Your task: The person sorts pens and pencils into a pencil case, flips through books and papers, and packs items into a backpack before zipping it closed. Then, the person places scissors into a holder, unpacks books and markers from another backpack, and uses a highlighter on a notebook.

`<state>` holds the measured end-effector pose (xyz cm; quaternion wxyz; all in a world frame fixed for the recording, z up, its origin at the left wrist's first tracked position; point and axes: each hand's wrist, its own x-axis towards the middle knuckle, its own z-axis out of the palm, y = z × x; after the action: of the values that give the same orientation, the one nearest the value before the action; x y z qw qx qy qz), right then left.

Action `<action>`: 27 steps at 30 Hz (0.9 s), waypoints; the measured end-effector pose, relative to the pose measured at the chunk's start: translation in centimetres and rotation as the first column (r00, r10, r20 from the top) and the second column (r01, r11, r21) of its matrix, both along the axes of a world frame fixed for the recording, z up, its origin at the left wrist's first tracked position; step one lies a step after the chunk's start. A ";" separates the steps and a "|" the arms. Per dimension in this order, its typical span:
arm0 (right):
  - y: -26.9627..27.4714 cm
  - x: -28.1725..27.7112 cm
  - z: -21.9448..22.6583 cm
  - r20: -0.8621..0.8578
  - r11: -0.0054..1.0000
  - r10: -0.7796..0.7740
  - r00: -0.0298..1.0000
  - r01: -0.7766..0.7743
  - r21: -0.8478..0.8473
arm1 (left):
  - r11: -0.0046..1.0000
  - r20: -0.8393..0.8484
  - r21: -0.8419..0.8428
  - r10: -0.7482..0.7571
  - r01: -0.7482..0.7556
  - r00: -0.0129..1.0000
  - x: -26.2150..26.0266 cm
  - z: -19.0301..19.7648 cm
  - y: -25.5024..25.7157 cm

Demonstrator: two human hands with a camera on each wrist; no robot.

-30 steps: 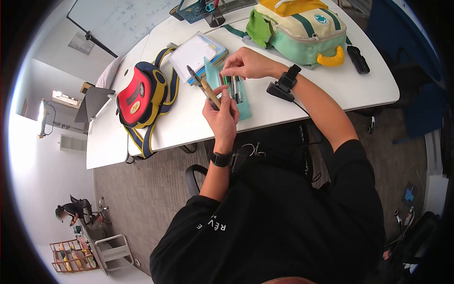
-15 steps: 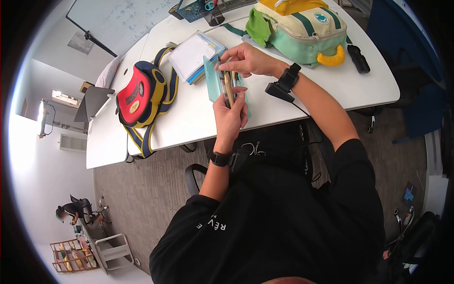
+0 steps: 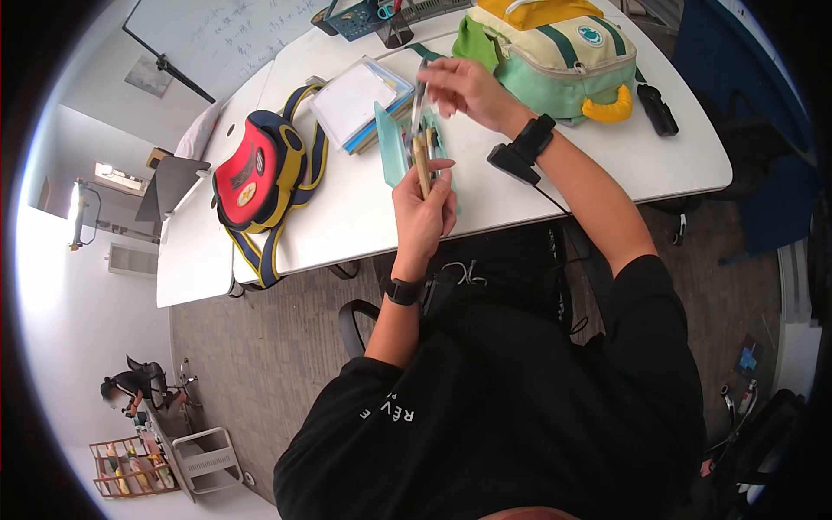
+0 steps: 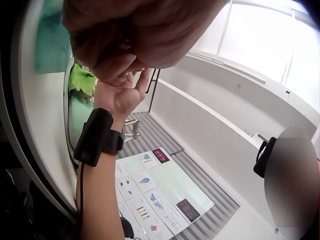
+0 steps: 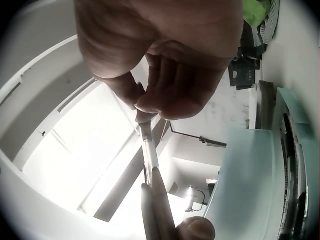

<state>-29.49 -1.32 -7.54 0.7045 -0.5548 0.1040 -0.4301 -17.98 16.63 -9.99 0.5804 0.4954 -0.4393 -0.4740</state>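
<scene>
In the head view my left hand [image 3: 422, 212] grips a few slim tan pens [image 3: 421, 165], held upright over the open teal pencil case [image 3: 392, 156]. My right hand [image 3: 475, 91], above and to the right, pinches the upper end of a clear, silvery pen [image 3: 418, 108]. The right wrist view has this clear pen [image 5: 149, 150] between thumb and fingertips, its lower end beside the tan pens [image 5: 161, 205] in the left hand. More dark pens [image 5: 287, 175] lie inside the case. In the left wrist view, the left hand [image 4: 145, 35] hides what it holds.
A red and navy bag [image 3: 251, 178] lies left on the white table [image 3: 338, 225]. Papers and folders [image 3: 355, 100] are behind the case. A green and cream backpack [image 3: 555, 65] stands right, near a black case [image 3: 656, 109]. A pen holder [image 3: 395, 33] and basket [image 3: 354, 22] stand behind.
My left hand has brought its pens rightward over the case. My right hand has left the case, taken the end of a clear pen from the bundle and raised it.
</scene>
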 end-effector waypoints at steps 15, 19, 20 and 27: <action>-0.5 1.3 -2.8 -0.586 0.978 -0.142 0.798 0.024 -0.205 | 0.894 -0.274 -0.289 0.265 -0.342 0.925 0.5 -0.2 -0.1; -0.2 1.0 -2.1 -0.699 0.836 -0.412 0.584 -0.063 -0.545 | 0.889 -0.261 -0.300 0.272 -0.346 0.926 0.6 -0.1 -0.2; -0.4 1.0 -2.2 -0.699 0.837 -0.411 0.584 -0.062 -0.544 | 0.888 -0.258 -0.301 0.275 -0.348 0.926 0.6 -0.1 -0.2; -0.8 1.0 -3.1 -0.615 0.793 -0.396 0.682 -0.084 -0.604 | 0.890 -0.256 -0.293 0.277 -0.348 0.926 0.6 0.0 -0.3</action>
<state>-28.50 -2.15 -10.63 0.3576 -0.8544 0.2808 -0.2515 -17.41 16.30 -10.03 0.7673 0.4023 -0.3642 -0.3417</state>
